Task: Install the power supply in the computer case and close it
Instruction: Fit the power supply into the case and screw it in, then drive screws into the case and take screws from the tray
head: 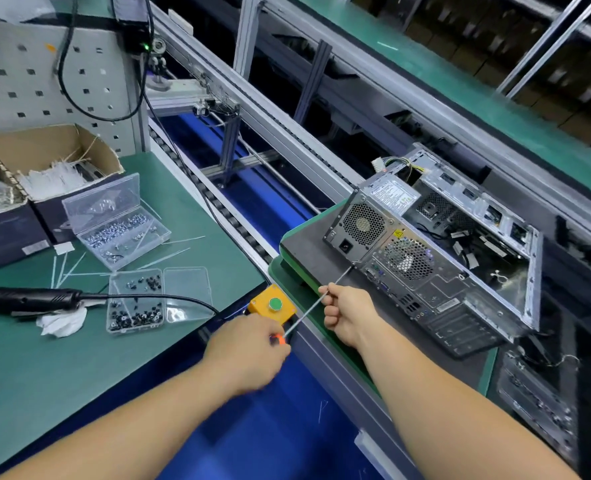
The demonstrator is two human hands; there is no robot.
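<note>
An open computer case (460, 292) lies on its side on a dark pallet (304, 247), its rear panel facing me. The power supply (365, 225) sits in the case's upper left corner, fan grille outward. A long screwdriver (308, 310) points at the lower right corner of the power supply, its tip at the rear panel. My left hand (247, 348) grips its orange handle. My right hand (347, 311) pinches the metal shaft midway. The case's side is open, showing cables inside.
A yellow box with a green button (274, 304) sits by my left hand. On the green bench lie clear screw boxes (121, 226), a second box of dark screws (136, 301), an electric screwdriver (27, 299), zip ties and cardboard boxes (48, 157). A roller conveyor (218, 199) runs behind.
</note>
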